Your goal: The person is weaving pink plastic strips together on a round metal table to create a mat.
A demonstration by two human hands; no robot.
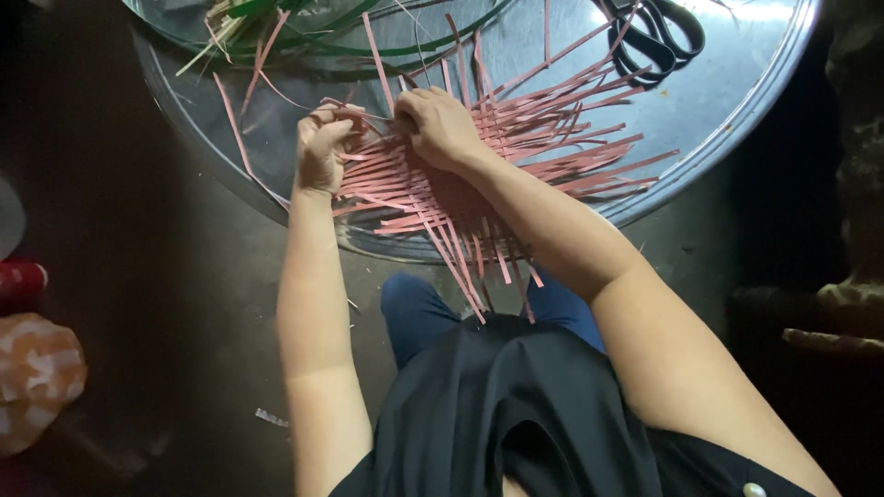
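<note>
A flat woven mat of pink strips (516,152) lies on a large round metal tray (737,101), with loose strip ends fanning out right and toward me. My left hand (322,147) is closed on pink strips at the mat's left edge. My right hand (440,124) presses down on the weave just right of it, fingers curled over the strips near the mat's top left corner.
Black scissors (656,37) rest on the tray at the upper right. Green and pale strips (276,32) pile at the tray's upper left. A patterned orange and white object (37,377) and a red object (20,281) sit at the left on the dark floor.
</note>
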